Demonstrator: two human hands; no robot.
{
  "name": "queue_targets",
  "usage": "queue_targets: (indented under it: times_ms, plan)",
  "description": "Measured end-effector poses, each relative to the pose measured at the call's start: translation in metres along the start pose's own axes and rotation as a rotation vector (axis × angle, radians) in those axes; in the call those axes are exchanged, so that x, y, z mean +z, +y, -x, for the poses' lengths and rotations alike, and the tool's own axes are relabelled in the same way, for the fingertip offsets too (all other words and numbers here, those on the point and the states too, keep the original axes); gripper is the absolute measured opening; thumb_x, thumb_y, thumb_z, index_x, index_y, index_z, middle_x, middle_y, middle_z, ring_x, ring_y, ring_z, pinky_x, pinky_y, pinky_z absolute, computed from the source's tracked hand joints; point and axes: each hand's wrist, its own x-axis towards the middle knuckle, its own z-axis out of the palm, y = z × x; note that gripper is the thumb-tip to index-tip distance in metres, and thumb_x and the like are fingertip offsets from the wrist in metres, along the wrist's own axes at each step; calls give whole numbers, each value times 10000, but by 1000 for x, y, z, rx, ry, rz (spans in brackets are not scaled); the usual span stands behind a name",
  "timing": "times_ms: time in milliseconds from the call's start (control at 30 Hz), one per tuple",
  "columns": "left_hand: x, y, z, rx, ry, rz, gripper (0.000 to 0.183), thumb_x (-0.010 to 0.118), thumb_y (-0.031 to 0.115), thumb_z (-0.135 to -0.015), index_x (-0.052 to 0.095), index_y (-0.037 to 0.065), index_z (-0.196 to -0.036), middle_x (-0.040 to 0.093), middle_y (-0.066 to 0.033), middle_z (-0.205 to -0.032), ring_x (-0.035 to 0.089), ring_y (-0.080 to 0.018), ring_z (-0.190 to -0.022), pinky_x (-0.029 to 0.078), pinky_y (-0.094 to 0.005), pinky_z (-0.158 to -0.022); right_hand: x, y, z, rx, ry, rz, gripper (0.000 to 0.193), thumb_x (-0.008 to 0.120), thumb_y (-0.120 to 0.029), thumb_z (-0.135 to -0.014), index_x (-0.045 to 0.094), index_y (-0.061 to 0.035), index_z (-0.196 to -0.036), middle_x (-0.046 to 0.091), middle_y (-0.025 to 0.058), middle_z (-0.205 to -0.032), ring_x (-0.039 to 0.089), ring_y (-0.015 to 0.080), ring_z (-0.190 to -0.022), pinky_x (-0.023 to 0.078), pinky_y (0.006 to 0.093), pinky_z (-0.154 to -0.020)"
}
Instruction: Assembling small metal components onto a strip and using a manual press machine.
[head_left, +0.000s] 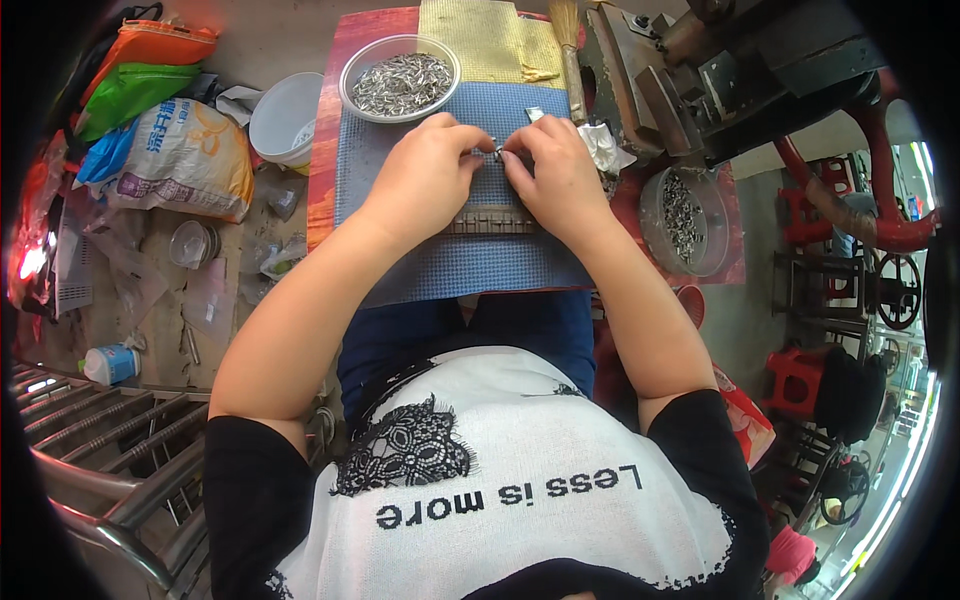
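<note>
Over the blue textured mat (450,270), my two hands meet fingertip to fingertip. My left hand (425,170) is closed in a pinch of thumb and forefinger. Facing it, my right hand (560,175) is closed the same way. A tiny shiny metal piece (498,152) shows between the fingertips, seemingly held from both sides; its exact shape is too small to tell. Just below the hands lies a narrow slotted metal strip (490,221), partly covered by my left wrist. Beyond my left hand stands a clear round tub (345,88) full of small metal pieces (403,85).
A machine with a dark metal body (770,90) stands at the right, beside a brush (570,50) and crumpled white tissue (603,148). Another clear tub (720,245) with metal pieces sits right. A white bucket (280,120) and sacks (185,160) lie left, a metal rack (100,480) lower left.
</note>
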Motion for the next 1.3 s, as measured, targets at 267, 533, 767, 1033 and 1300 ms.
queue_targets:
  times_ms: [267, 533, 767, 1033, 1300]
  plan:
    - [10, -4, -14, 76, 1, -155, 145, 698, 62, -850, 715, 41, -993, 619, -135, -919, 638, -319, -817, 522, -382, -769, -29, -28, 18, -220, -124, -227, 118, 704, -74, -780, 632, -45, -868, 613, 102, -911, 591, 317, -897, 478, 413, -824]
    - [-14, -2, 19, -40, 30, 83, 201, 752, 126, -846, 701, 9, -1002, 607, -113, -867, 614, -219, -739, 514, -325, -697, -22, -43, 30, -231, -162, -87, 113, 711, -66, -750, 674, -61, -856, 625, 85, -867, 606, 298, -845, 493, 407, -802]
    - [-19, 4, 59, 58, -57, -22, 343, 854, 202, -711, 713, 9, -957, 649, -96, -931, 604, -302, -959, 494, -391, -853, -33, -27, 31, 51, -110, -286, 163, 727, -154, -852, 638, -19, -824, 606, 117, -834, 588, 340, -810, 481, 422, -749]
    - [-9, -3, 60, 81, 59, -34, 279, 839, 181, -713, 689, 18, -883, 628, -93, -915, 587, -306, -920, 480, -410, -821, -35, -19, 25, 311, -62, -451, 341, 778, -286, -846, 587, -17, -762, 530, 108, -770, 534, 284, -750, 431, 379, -674]
    - [-43, -1, 29, 203, 344, -260, 418, 827, 262, -747, 698, 33, -1071, 629, -108, -952, 550, -300, -1005, 458, -410, -900, -25, -10, 40, 78, 2, -301, 297, 760, -244, -849, 575, -27, -766, 527, 107, -806, 523, 306, -826, 417, 395, -744]
